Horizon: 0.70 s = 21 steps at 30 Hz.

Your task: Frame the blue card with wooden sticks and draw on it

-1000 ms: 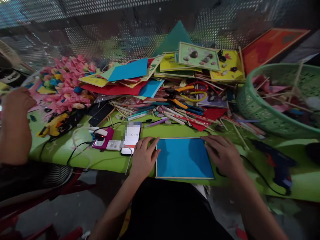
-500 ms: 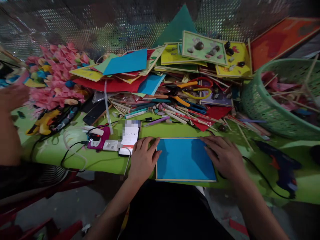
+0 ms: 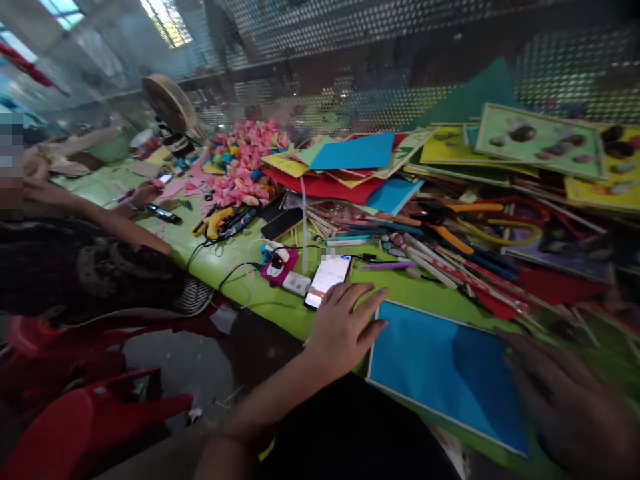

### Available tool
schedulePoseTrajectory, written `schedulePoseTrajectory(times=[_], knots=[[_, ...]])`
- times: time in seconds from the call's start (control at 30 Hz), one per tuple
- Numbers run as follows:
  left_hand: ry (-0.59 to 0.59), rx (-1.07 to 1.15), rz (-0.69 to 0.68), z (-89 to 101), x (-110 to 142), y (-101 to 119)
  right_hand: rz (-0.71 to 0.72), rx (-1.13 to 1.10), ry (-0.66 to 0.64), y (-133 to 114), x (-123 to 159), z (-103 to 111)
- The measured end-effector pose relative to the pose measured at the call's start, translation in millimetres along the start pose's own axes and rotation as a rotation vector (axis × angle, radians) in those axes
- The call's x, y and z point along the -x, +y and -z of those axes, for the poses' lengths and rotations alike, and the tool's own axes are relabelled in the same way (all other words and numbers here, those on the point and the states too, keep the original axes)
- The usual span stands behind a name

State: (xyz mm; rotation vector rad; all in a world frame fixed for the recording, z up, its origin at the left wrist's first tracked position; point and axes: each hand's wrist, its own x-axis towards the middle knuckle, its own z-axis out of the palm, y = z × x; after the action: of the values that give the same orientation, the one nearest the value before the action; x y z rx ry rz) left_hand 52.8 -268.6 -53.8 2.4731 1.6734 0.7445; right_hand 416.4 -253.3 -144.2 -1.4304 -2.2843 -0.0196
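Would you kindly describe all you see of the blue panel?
The blue panel is flat and rectangular, its face paper-like, with thin pale strips along its left, far and near edges. It lies on the table. The left hand reaches its far left corner; the blurred right hand overlaps its right edge.

From where I stand, the wearer's gaze has swung left. The flat blue rectangular board with thin pale wooden edging [image 3: 445,373] has slid from bottom centre to the lower right of the frame and now sits slanted; the person's left hand [image 3: 343,330] has shifted right with it, and the right hand [image 3: 565,393] has gone to the lower right corner, blurred. The green plastic basket and dark blue glue gun have dropped out of view. A round pale fan [image 3: 170,103] and bright windows [image 3: 167,20] have appeared upper left, and more of the dark-clothed neighbour [image 3: 95,267] shows at left.
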Motion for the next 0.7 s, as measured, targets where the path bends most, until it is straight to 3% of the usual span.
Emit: schedulePoseTrajectory(times=[0.1, 0.17, 0.27, 0.37, 0.5, 0.6, 0.7], knots=[[0.042, -0.17, 0.096, 46.0, -18, -10, 0.105, 0.049, 0.08, 4, 1, 0], [0.058, -0.234, 0.159, 72.0, -36, -23, 0.095, 0.059, 0.088, 2, 0, 2], [-0.092, -0.449, 0.324, 92.5, -68, -47, 0.121, 0.079, 0.098, -4, -5, 7], [-0.226, -0.508, 0.504, 89.1, -96, -70, 0.155, 0.094, 0.139, -9, -9, 10], [-0.286, -0.449, 0.584, 67.8, -118, -97, 0.064, 0.071, 0.128, -12, -9, 8], [-0.271, -0.384, 0.62, 58.1, -123, -107, 0.02, 0.031, 0.112, -14, -8, 8], [-0.18, -0.288, 0.593, 59.9, -126, -104, -0.005, -0.008, 0.113, -15, -8, 7]])
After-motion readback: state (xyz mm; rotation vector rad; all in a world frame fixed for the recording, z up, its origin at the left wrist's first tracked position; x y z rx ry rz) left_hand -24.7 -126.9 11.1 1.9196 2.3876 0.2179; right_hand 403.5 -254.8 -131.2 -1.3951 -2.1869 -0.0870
